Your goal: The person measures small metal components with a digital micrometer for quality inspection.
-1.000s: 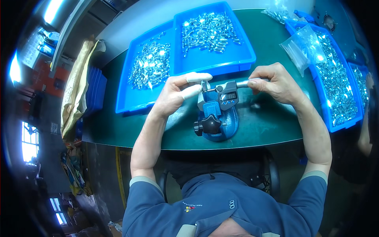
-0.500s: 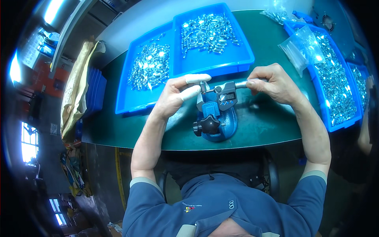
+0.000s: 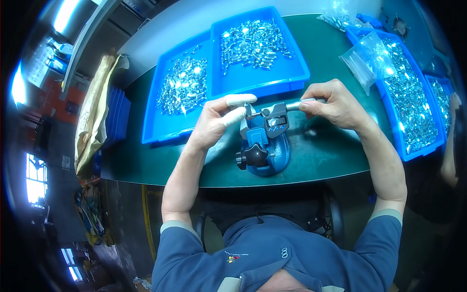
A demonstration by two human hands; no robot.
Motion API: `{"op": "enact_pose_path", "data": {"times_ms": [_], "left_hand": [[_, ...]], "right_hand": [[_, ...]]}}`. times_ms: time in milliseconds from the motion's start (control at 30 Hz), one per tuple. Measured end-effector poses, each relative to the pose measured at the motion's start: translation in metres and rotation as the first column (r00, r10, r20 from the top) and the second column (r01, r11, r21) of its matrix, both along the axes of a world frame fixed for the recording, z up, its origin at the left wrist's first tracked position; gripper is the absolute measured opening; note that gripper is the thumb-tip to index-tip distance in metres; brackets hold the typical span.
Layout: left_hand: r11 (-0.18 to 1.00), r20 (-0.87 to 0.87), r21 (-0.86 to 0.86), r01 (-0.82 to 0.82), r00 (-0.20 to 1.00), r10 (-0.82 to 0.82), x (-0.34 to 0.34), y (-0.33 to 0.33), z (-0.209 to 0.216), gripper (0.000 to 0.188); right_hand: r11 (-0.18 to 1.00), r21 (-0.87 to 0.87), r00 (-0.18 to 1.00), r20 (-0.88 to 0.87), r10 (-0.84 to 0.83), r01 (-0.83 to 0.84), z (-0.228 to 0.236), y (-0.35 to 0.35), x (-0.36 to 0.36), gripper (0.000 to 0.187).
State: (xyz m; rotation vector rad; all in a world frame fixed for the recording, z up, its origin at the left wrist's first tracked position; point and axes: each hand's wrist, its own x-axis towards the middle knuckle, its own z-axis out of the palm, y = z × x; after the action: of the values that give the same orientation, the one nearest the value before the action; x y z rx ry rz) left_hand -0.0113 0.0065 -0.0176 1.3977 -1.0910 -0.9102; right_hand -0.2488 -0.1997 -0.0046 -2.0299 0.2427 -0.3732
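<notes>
A digital micrometer (image 3: 276, 119) is clamped in a blue stand (image 3: 270, 158) with a black star-shaped knob (image 3: 256, 155), near the front edge of the green table. My left hand (image 3: 216, 117), with white covers on thumb and forefinger, is closed at the micrometer's left end. Between those fingertips, by the measuring gap, is a small shiny metal part (image 3: 249, 111), mostly hidden. My right hand (image 3: 333, 103) pinches the grey thimble at the micrometer's right end between thumb and bent forefinger.
Behind the micrometer, two blue trays (image 3: 226, 85) hold heaps of small metal pins. At right, a long blue bin (image 3: 435, 143) is full of similar parts, with clear plastic bags (image 3: 362, 63) over its edge. Stacked blue bins (image 3: 116, 114) and brown paper (image 3: 92, 114) stand at left.
Hardly anything differs. Both hands keep their places on the micrometer, and the fingers of my right hand have shifted slightly around the thimble. The whole view has moved a little.
</notes>
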Motion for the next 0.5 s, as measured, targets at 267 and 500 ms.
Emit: {"op": "enact_pose_path", "data": {"times_ms": [267,500], "left_hand": [[1.000,0.005,0.018,-0.010,1.000,0.010,-0.0023,0.0004,0.0027,0.029],[1.000,0.007,0.002,-0.018,1.000,0.018,-0.0016,-0.0004,0.0005,0.032]], "right_hand": [[0.999,0.033,1.000,0.023,-0.001,0.001,-0.0009,0.0012,-0.0005,0.024],[1.000,-0.002,1.000,0.004,-0.004,0.004,-0.0004,0.0003,0.0001,0.030]]}}
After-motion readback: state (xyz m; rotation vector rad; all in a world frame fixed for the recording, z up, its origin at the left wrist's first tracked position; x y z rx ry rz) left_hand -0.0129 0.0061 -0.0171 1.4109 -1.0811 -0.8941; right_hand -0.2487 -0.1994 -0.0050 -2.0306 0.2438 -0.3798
